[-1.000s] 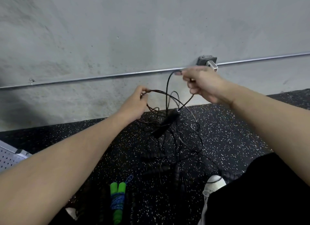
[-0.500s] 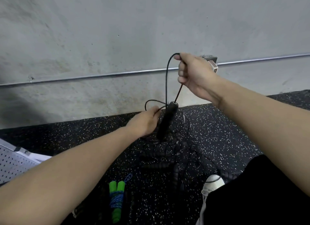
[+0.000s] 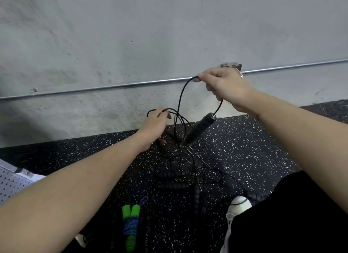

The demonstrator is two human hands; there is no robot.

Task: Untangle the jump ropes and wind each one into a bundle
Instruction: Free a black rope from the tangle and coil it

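- No text, label, brand, number or sign can be read anywhere in the head view.

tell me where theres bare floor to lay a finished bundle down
Bare speckled floor lies right of the tangle, between the wall base and the black-clad leg. Another bare strip runs left, between the wall and the perforated metal panel. Crowded: the tangled ropes in the middle, and the green-handled bundle nearer the person.
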